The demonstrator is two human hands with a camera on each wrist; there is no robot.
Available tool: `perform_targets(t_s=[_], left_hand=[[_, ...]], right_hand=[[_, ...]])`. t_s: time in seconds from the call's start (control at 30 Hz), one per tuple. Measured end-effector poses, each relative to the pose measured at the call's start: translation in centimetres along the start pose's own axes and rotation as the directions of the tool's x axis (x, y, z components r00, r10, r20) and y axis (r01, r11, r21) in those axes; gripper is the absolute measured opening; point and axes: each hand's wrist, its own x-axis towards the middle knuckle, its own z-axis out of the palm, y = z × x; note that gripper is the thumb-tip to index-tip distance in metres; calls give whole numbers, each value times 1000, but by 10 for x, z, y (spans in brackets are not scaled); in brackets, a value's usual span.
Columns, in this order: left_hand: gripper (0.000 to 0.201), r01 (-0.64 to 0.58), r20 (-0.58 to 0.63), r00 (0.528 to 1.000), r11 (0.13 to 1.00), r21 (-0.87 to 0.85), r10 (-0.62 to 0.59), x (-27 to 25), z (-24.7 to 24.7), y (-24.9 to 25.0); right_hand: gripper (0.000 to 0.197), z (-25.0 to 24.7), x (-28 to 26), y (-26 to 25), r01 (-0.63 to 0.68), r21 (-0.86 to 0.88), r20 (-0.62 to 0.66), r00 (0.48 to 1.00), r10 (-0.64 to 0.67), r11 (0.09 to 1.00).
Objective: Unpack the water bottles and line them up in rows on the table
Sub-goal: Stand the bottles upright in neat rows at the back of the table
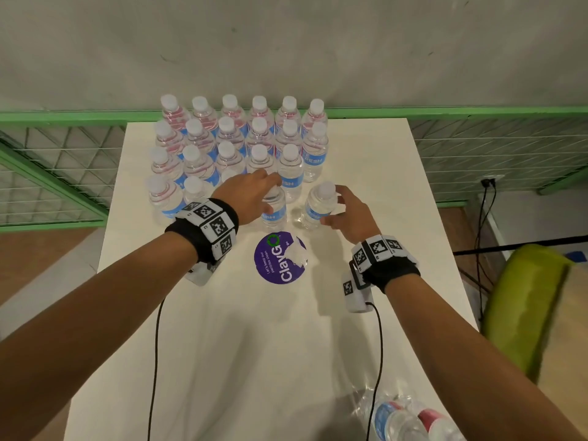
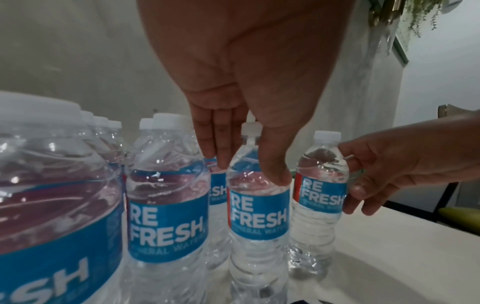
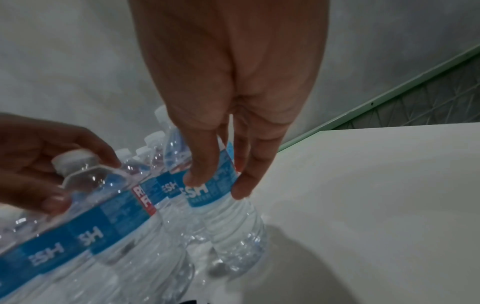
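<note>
Several clear water bottles with white caps and blue labels stand in rows (image 1: 241, 144) on the far half of the white table (image 1: 254, 345). My left hand (image 1: 270, 192) grips the shoulder of one bottle (image 1: 274, 214) at the front of the rows, thumb in front and fingers behind (image 2: 215, 152). That bottle (image 2: 259, 214) stands on the table. Just to its right, my right hand (image 1: 334, 210) pinches another bottle (image 1: 316, 208) near its label (image 3: 207, 191), its base on the table and slightly tilted.
A round purple sticker (image 1: 276, 265) with a crumpled white scrap (image 1: 298, 253) lies just in front of the bottles. A torn plastic pack with more bottles (image 1: 407, 418) lies at the near right edge. A green chair (image 1: 525, 300) stands to the right, a green mesh railing (image 1: 63, 173) behind.
</note>
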Motion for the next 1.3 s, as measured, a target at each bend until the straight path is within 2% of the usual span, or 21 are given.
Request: perform_targets(t_s=[0.17, 0.27, 0.4, 0.7, 1.07, 1.3], left_hand=[[53, -5, -38, 999, 979, 205, 13, 8, -1, -2], [55, -4, -39, 999, 968, 251, 14, 14, -1, -5], [54, 4, -36, 999, 973, 232, 5, 14, -3, -9], [54, 4, -28, 1000, 991, 136, 0, 10, -6, -12], [57, 7, -30, 1000, 994, 105, -4, 10, -8, -13], [50, 4, 1, 1000, 1000, -29, -4, 14, -12, -20]], right_hand=[[62, 0, 22, -4, 0, -8, -64, 998, 0, 1000], [57, -3, 38, -11, -5, -14, -96, 995, 4, 1000], [50, -8, 55, -16, 10, -33, -94, 996, -13, 999], [52, -8, 67, -15, 50, -36, -73, 996, -52, 998], [54, -8, 70, -12, 63, -9, -54, 997, -63, 998], [59, -12, 67, -8, 49, -21, -31, 998, -50, 999]])
